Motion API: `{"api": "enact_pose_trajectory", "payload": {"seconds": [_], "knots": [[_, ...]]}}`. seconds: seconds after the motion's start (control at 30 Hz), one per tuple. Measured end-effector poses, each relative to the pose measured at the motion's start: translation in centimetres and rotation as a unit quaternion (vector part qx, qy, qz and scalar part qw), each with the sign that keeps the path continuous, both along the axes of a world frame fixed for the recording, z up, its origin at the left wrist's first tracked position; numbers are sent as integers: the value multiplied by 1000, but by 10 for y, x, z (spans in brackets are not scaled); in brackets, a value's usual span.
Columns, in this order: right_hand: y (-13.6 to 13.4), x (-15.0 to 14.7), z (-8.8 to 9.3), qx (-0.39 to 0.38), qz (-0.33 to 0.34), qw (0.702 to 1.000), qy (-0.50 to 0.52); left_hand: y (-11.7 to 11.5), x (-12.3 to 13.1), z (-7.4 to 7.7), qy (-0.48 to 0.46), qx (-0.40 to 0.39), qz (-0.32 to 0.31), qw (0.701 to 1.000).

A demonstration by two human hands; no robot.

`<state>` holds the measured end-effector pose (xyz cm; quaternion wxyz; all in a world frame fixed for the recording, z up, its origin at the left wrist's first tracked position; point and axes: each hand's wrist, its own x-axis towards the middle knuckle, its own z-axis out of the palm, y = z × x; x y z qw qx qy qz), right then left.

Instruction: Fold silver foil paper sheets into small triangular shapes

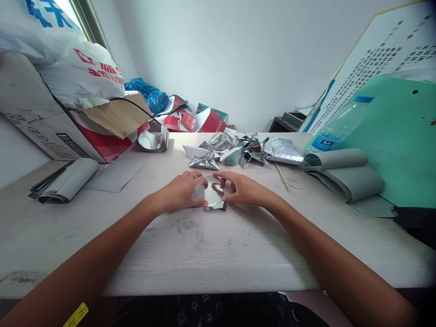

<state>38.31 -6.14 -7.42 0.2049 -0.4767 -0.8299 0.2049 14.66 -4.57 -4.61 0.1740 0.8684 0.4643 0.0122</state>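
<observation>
Head view, and both hands are busy with a small silver sheet (214, 191) flat on the counter (207, 254). The left hand (184, 191) grips its left edge, thumb and fingertips covering that side; the right hand (243, 188) holds the right edge between thumb and bent fingers, though I can't tell whether any fingertip is tucked beneath. Just beyond lies a heap of folded foil pieces (235, 150), too overlapped for me to count. Over on the right, a clear bottle (344, 120) has its foot hidden behind a grey roll (340, 159). The white bags (81, 75) at the left are cut off.
</observation>
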Motion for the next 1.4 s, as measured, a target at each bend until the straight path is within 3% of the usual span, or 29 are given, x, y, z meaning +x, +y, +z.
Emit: {"api": "enact_pose_trajectory", "payload": {"seconds": [0.3,0.87,1.4], "knots": [[-1,2,-4,35,1,999,-15,1,1,-1,5,-22,22,1000],[-3,3,6,-38,25,995,-92,-3,4,-1,47,-39,105,993],[-1,3,7,-48,42,992,-107,-4,5,-3,52,-41,95,993]]}}
